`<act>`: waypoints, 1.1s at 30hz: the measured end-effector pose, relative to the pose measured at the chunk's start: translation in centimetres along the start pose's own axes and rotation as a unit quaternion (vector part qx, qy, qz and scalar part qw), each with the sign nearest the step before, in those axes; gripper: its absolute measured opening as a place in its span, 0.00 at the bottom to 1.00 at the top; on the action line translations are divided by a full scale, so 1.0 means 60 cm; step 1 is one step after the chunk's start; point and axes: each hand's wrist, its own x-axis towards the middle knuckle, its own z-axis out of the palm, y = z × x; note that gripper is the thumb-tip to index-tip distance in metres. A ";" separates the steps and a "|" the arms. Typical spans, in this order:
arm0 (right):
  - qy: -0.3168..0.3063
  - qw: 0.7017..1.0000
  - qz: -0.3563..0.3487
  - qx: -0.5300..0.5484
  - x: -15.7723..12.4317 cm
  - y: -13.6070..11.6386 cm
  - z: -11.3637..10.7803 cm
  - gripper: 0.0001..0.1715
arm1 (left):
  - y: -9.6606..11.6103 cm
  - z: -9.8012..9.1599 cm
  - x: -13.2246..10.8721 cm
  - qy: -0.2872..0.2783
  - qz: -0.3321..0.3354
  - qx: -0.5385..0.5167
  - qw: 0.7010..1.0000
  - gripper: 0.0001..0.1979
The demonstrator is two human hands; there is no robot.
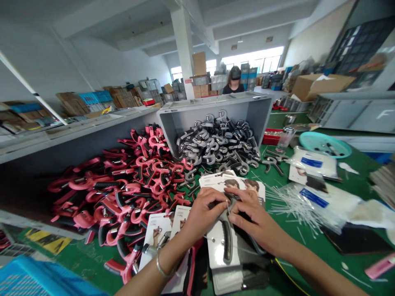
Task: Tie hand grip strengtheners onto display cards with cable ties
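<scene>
Both my hands meet over a white printed backing card (pixel 225 246) that lies on the green table (pixel 308 246). A grey-and-black hand gripper (pixel 227 240) rests on the card. My left hand (pixel 202 216) presses the gripper's top end against the card. My right hand (pixel 251 220) pinches a thin white cable tie at the same spot. More printed cards (pixel 216 181) are stacked under and beyond my hands.
A big heap of pink hand grippers (pixel 129 185) fills the left. Grey ones (pixel 219 142) spill from a tipped grey bin (pixel 256 111). Loose white cable ties (pixel 290 201), plastic bags (pixel 314 164) and a teal dish (pixel 324 144) lie right. A person (pixel 234 82) stands far behind.
</scene>
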 end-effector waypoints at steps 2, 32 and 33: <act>-0.001 1.000 0.000 0.003 0.001 0.001 0.000 0.13 | 0.001 0.000 0.000 0.000 0.002 0.002 1.000 0.04; 0.130 0.990 0.011 0.050 -0.007 -0.005 0.002 0.07 | 0.088 0.012 -0.143 0.003 0.053 0.326 0.944 0.25; 0.120 0.992 0.010 0.047 -0.020 -0.014 -0.005 0.08 | 0.087 0.006 -0.150 0.035 0.013 0.331 0.943 0.29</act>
